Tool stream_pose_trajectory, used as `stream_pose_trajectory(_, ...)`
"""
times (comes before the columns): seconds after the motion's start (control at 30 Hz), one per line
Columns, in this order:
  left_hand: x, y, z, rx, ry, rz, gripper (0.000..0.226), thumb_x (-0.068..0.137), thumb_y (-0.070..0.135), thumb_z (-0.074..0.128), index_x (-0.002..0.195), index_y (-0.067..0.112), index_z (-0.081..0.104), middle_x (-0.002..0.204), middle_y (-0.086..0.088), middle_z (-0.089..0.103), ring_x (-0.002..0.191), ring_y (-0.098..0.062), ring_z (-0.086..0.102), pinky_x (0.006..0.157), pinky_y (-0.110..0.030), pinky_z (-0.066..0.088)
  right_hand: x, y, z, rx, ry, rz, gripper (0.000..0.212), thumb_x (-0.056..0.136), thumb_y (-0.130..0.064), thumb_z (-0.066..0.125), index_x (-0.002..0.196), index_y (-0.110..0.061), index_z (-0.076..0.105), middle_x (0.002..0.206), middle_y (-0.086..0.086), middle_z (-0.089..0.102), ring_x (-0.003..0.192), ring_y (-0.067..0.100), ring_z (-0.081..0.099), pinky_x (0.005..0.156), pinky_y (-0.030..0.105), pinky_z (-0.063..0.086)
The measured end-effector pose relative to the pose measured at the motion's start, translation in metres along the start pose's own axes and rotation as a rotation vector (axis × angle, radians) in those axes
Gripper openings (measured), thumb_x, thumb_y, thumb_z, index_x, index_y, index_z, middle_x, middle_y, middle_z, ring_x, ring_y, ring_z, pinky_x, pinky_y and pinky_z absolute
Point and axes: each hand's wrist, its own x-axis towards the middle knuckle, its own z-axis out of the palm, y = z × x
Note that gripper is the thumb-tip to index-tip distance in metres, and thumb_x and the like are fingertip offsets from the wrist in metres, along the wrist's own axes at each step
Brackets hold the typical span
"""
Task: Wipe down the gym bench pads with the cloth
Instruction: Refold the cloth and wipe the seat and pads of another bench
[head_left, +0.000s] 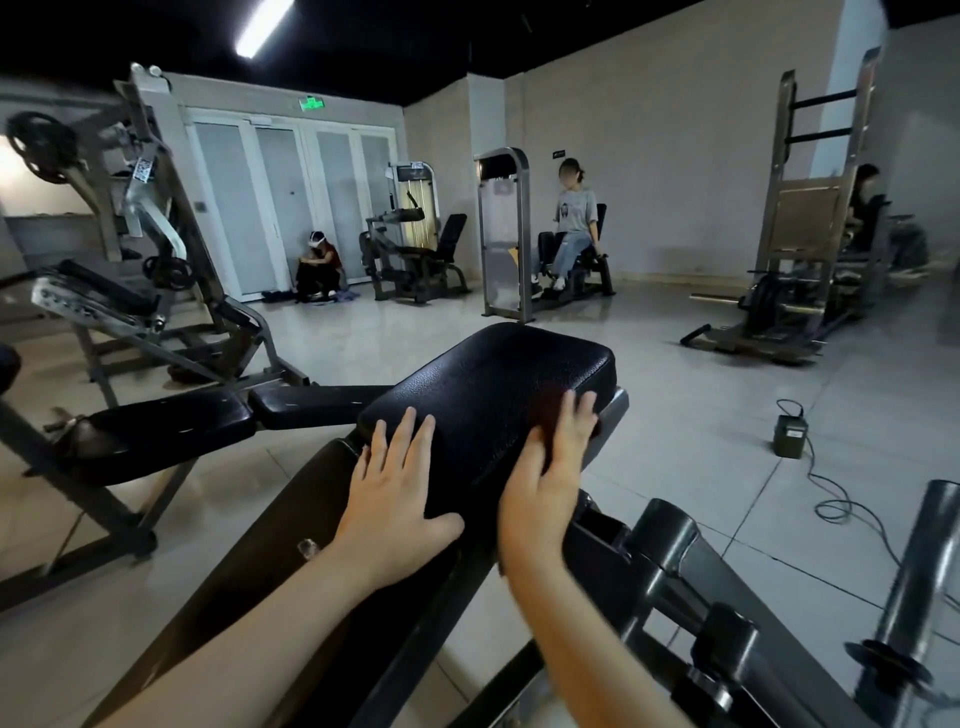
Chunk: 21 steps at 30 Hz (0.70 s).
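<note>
A person bends over a black gym bench pad (498, 374), the left hand (400, 488) laid flat near its close edge, apparently to steady the surface, its fingers (404, 436) straight, slightly apart and holding nothing. The right hand (550, 467) presses a dark red cloth (544, 406) (blurred, mostly hidden) onto the pad's right side, fingers extended and close together, likely mid-wipe.

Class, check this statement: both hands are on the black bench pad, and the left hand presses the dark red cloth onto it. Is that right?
Wrong hand. The head view shows the right hand pressing the dark red cloth onto the black bench pad; the left hand lies flat on bare pad.
</note>
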Motion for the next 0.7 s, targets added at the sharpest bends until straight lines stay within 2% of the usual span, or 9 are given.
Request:
stream_pose_trajectory(0.1,-0.001,0.000,0.000,-0.033,0.004,-0.003,0.100,0.068,0.050,0.039,0.154,0.027,-0.008,0.160,0.007,-0.020,0.145,-0.019,-0.025,0.118,-0.039,-0.008,0.074,0.010,-0.007,-0.054,0.135,0.148,0.048,0.098,-0.011,0.039,0.146,-0.014,0.034,0.155,0.004,0.025,0.145,0.018,0.017,0.119,0.029,0.010)
stream_pose_trajectory(0.17,-0.001,0.001,0.000,-0.058,0.004,-0.008,0.098,0.070,0.050,0.037,0.154,0.028,-0.007,0.160,0.009,-0.020,0.145,-0.016,-0.025,0.118,-0.038,-0.009,0.109,0.012,-0.015,-0.037,0.157,0.246,0.045,0.099,-0.015,0.039,0.144,-0.016,0.038,0.149,0.004,0.039,0.139,0.021,0.033,0.117,0.035,0.023)
stream_pose_trajectory(0.27,0.000,0.002,0.000,-0.092,0.012,-0.014,0.101,0.065,0.059,0.033,0.154,0.029,-0.004,0.160,0.010,-0.018,0.145,-0.014,-0.023,0.118,-0.038,-0.007,0.115,0.011,-0.019,-0.014,0.137,0.283,0.042,0.100,-0.017,0.039,0.141,-0.022,0.043,0.140,-0.002,0.049,0.130,0.016,0.044,0.112,0.033,0.033)
stream_pose_trajectory(0.33,-0.001,0.001,0.000,-0.104,0.022,-0.008,0.107,0.057,0.066,0.023,0.154,0.029,-0.003,0.160,0.011,-0.017,0.145,-0.013,-0.023,0.118,-0.038,-0.007,0.090,0.007,-0.014,-0.065,0.131,0.220,0.045,0.099,-0.015,0.039,0.143,-0.022,0.039,0.146,0.000,0.043,0.135,0.017,0.038,0.115,0.033,0.027)
stream_pose_trajectory(0.37,-0.001,0.002,0.000,-0.107,0.022,-0.006,0.108,0.056,0.067,0.021,0.154,0.028,-0.003,0.160,0.011,-0.017,0.145,-0.012,-0.023,0.118,-0.037,-0.007,0.072,0.006,-0.009,-0.092,0.119,0.162,0.048,0.098,-0.014,0.039,0.145,-0.020,0.035,0.152,0.002,0.034,0.141,0.016,0.028,0.118,0.031,0.019)
stream_pose_trajectory(0.47,0.002,0.000,0.001,-0.113,0.013,-0.022,0.101,0.064,0.065,0.023,0.154,0.027,-0.003,0.160,0.011,-0.017,0.145,-0.011,-0.023,0.119,-0.037,-0.006,0.000,0.000,0.002,-0.123,0.036,-0.021,0.055,0.094,-0.020,0.036,0.148,-0.023,0.024,0.158,-0.007,0.013,0.146,0.006,0.002,0.118,0.028,0.007)
stream_pose_trajectory(0.57,0.003,-0.002,0.003,-0.115,0.041,0.005,0.087,0.075,0.059,0.016,0.154,0.025,0.000,0.160,0.010,-0.014,0.145,-0.011,-0.021,0.121,-0.036,-0.004,-0.059,-0.003,0.010,-0.134,-0.104,-0.160,0.063,0.092,-0.021,0.033,0.149,-0.036,0.013,0.159,-0.015,0.005,0.147,0.012,-0.003,0.120,0.034,0.006)
stream_pose_trajectory(0.63,0.002,-0.004,0.005,-0.164,0.090,0.034,0.089,0.071,0.062,0.005,0.153,0.026,0.005,0.158,0.012,-0.010,0.144,-0.008,-0.018,0.121,-0.034,-0.003,-0.074,-0.002,0.009,-0.154,-0.192,-0.232,0.067,0.088,-0.015,0.034,0.149,-0.037,0.015,0.159,-0.011,0.007,0.148,0.018,-0.002,0.120,0.032,0.003)
stream_pose_trajectory(0.7,0.002,-0.006,0.008,-0.200,0.122,0.044,0.087,0.071,0.062,0.003,0.152,0.030,0.008,0.160,0.011,-0.005,0.143,-0.005,-0.016,0.121,-0.033,-0.003,-0.064,-0.003,0.006,-0.141,-0.247,-0.258,0.062,0.090,-0.014,0.036,0.147,-0.034,0.023,0.158,-0.008,0.014,0.148,0.019,0.001,0.119,0.029,0.004)
